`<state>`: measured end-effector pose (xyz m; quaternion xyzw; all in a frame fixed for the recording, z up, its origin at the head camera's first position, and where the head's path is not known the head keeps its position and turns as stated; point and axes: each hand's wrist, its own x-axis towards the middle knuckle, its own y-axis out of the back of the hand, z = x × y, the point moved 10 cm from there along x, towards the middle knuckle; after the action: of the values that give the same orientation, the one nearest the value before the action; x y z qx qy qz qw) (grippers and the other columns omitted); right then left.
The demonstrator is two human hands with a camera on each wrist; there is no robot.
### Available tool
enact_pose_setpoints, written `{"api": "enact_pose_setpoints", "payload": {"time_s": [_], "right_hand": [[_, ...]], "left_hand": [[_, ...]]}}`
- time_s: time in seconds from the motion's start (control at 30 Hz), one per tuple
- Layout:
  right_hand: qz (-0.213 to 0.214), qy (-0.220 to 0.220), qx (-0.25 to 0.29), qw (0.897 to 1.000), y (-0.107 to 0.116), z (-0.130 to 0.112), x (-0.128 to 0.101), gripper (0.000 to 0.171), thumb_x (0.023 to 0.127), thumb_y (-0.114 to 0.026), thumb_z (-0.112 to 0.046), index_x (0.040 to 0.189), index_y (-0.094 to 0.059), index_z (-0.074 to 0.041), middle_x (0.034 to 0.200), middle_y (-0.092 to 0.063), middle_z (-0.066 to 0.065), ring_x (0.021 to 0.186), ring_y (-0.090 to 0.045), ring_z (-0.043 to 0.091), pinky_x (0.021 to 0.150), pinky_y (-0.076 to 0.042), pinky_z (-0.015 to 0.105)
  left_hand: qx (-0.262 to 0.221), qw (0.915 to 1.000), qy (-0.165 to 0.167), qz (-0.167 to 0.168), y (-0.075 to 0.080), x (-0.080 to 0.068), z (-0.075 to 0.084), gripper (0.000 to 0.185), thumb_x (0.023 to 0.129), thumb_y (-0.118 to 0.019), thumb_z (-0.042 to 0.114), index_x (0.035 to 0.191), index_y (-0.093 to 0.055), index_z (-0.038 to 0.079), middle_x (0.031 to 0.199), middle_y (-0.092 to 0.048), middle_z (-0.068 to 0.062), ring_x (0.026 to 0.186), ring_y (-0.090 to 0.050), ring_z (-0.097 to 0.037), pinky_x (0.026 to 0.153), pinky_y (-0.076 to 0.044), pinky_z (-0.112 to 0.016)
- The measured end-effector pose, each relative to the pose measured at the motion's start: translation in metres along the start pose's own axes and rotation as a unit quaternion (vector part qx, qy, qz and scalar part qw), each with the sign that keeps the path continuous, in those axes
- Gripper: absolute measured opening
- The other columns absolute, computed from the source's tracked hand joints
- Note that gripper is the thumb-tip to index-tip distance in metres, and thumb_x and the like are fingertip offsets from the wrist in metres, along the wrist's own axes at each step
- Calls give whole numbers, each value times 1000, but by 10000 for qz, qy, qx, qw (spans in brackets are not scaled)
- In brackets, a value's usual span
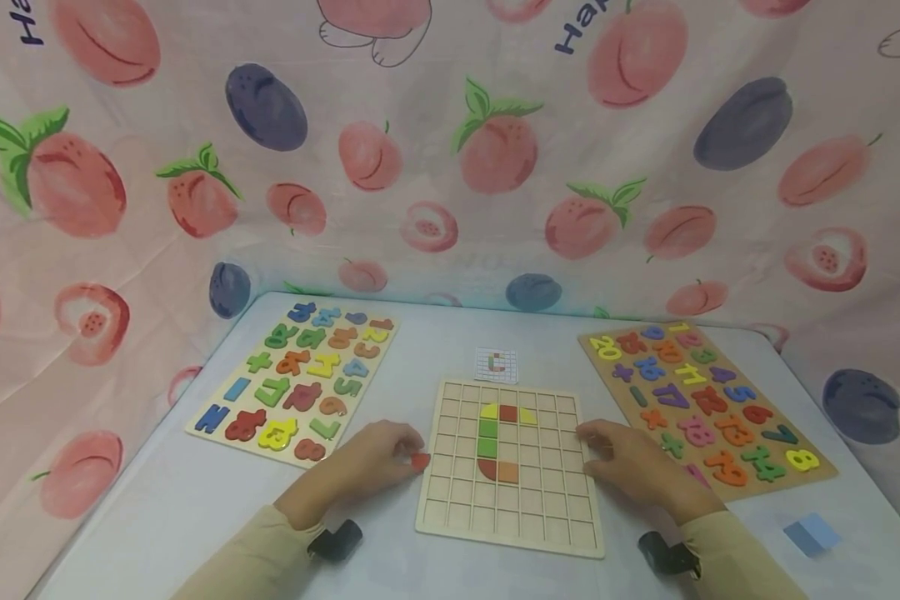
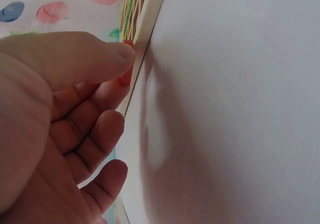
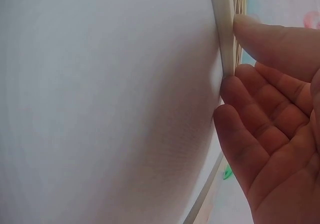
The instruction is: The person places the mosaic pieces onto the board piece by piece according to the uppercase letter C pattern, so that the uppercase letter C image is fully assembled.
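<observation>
My left hand (image 1: 378, 454) is at the left edge of a square wooden grid board (image 1: 465, 521). Between thumb and index finger it pinches a small red tile (image 2: 127, 64), right beside the board's rim. On the opposite edge, my right hand (image 1: 630, 462) grips the rim, thumb on the upper side and fingertips at the border. Set in the grid are yellow corner tiles (image 1: 490, 411), a red square (image 1: 508, 413), green squares (image 1: 487, 448), a brownish-red rounded tile (image 1: 487, 469) and an orange square (image 1: 507, 472), forming a hooked shape.
Behind the board lies a small pattern card (image 1: 497, 365). Number-puzzle boards flank it, one at left (image 1: 232, 396) and one at right (image 1: 708, 408). Blue tiles (image 1: 812, 533) lie near the right front. A fruit-print curtain (image 1: 435, 167) hangs behind the white table.
</observation>
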<state>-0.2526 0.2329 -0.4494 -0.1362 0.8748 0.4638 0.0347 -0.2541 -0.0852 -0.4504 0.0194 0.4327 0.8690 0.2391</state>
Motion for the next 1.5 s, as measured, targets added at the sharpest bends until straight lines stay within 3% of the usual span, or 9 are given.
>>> {"api": "enact_pose_setpoints", "payload": {"time_s": [0.13,0.53,0.77,0.9,1.5], "right_hand": [[-11,27,-24,10000,0,0,0,50,87,-77,-19,132,-61,-9,135,-60,14,124,-55,37,100,-44,56],[2,77,-44,10000,1,-1,0,50,87,-77,-21,132,-61,-10,134,-61,14,123,-56,38,99,-45,56],[-4,45,7,10000,0,0,-1,49,87,-77,-19,132,-61,-10,134,-61,13,124,-56,36,100,-44,55],[24,0,-38,10000,0,0,0,49,86,-77,-20,132,-61,-11,134,-62,13,123,-56,36,100,-44,55],[96,-31,-161,9998,2,-5,0,53,83,-81,-23,131,-62,-9,131,-62,15,121,-57,36,98,-46,55]], "left_hand": [[2,9996,-267,-34,-5,3,9,26,86,-76,14,112,-70,11,104,-67,3,100,-58,-20,92,-49,-45],[198,9989,-401,-102,-18,19,32,30,87,-78,26,114,-72,13,101,-65,8,94,-55,-13,90,-50,-36],[122,9990,-414,-108,-26,26,44,27,88,-76,24,111,-73,12,97,-65,10,92,-56,-11,87,-51,-33],[70,9992,-363,-149,-29,27,47,26,89,-75,22,113,-73,12,99,-65,9,93,-56,-11,88,-50,-34],[390,9961,-753,-225,-32,27,66,29,87,-79,23,112,-73,11,98,-67,10,92,-56,-7,90,-50,-31]]}}
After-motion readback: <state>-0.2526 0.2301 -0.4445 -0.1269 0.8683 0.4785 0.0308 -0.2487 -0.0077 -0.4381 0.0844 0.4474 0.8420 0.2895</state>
